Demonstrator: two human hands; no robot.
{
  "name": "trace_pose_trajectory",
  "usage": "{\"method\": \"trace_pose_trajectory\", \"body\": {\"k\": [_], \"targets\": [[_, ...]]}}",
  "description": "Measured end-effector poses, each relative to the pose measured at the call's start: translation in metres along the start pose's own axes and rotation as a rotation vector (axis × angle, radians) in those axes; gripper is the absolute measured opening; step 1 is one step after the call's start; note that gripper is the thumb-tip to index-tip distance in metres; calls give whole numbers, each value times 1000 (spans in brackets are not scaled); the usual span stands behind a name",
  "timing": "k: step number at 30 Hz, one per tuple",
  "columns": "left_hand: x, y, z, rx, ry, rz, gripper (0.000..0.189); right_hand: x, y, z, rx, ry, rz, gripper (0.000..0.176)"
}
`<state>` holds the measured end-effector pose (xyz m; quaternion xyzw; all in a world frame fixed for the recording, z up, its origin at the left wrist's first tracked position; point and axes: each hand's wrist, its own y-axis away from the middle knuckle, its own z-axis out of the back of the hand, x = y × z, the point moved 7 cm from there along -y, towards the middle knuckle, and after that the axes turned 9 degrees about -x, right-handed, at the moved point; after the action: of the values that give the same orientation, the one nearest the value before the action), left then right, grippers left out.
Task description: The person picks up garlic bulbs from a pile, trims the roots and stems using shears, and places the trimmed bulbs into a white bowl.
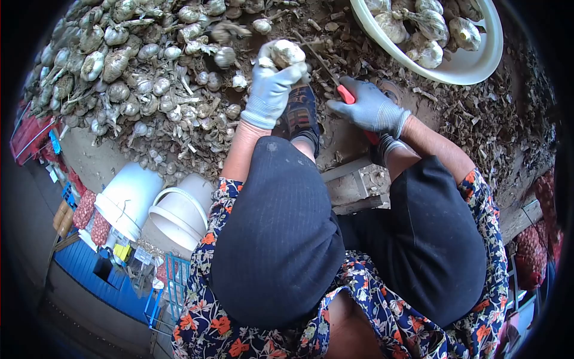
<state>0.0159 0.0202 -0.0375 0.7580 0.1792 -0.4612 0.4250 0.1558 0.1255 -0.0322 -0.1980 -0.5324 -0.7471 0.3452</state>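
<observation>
My left hand (269, 87), in a pale grey work glove, is closed around a garlic bulb (287, 54) held above my shoe. In my right hand (371, 107), also gloved, is a knife with a red handle (345, 94). Its long thin blade (320, 63) points up and left, the tip ending near the bulb. Part of the handle is hidden by the glove. To the left of my left hand lies a large heap of garlic bulbs (137, 78). A pale plastic tub (472, 75) holding several garlic bulbs stands beyond my right hand.
Dry stalk pieces and husks (478, 125) cover the ground on the right. Two white buckets (128, 191) stand at the left, one with a raised handle. Red net sacks (532, 257) lie at the right edge. A wooden frame (359, 179) shows between my knees.
</observation>
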Motion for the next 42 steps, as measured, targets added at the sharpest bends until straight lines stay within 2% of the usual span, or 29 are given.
{"method": "trace_pose_trajectory", "body": {"k": [2,3,5,6,7,9,10,11,12,13,14,15,17,19,21,24,29,31,33,35,36,37,40,42], "targets": [[3,0,0,-52,-86,96,37,-3,1,2,-12,-82,33,39],[1,-3,-4,-51,-84,87,37,-6,4,4,-18,-77,38,39],[-18,-9,-20,8,-160,-159,41,-22,11,4,-13,-78,-99,35],[-38,-7,-38,58,-292,-304,48,-28,13,3,-26,-73,-94,37],[-64,0,-66,189,-146,-432,54,-32,14,0,-21,-74,-98,37],[-97,1,-98,367,104,-371,59,-41,15,-8,51,-180,-191,39],[-96,-16,-75,232,-45,-314,84,-38,14,-5,48,-176,-180,39],[-104,-34,-57,122,-167,-471,64,-36,15,-1,32,-178,-174,41],[-90,-60,-18,-211,-415,-330,50,-35,14,3,16,-182,-174,42],[-74,-83,20,-416,-622,-264,41,-36,13,4,11,-184,-176,42],[-55,-108,54,-417,-992,-404,43,-36,12,3,-2,-205,-194,44],[-39,-123,60,-310,-1412,-237,48,-38,12,2,-15,-226,-213,45],[-4,-133,53,-195,-1744,-206,51,-43,4,1,-23,-124,-165,48],[6,-136,51,-213,-1739,-167,54,-43,-2,-1,-58,-40,-130,45],[2,-128,41,-230,-1728,-131,56,-39,-3,1,-90,20,-116,50],[-24,-91,12,-201,-1573,-373,60,-36,-16,-3,-80,30,-126,53],[-41,-55,-12,-118,-1629,-454,61,-13,-24,4,-114,-34,-3,46],[-43,-51,-12,-81,-1560,-474,50,-12,-22,10,-182,-66,52,41],[-33,-52,-6,-88,-1596,-507,44,-19,-16,13,-197,-94,7,39],[-4,-56,15,-56,-482,22,40,-28,-7,16,-211,-122,-38,36],[4,-52,18,-64,-88,171,24,-29,-2,18,-228,-13,-5,38],[0,-46,14,29,254,150,18,-29,3,18,-241,95,31,40],[-3,-34,6,182,505,130,20,-23,14,16,-265,268,103,40],[0,-27,2,139,532,123,21,-13,20,20,-296,369,145,38]]}}
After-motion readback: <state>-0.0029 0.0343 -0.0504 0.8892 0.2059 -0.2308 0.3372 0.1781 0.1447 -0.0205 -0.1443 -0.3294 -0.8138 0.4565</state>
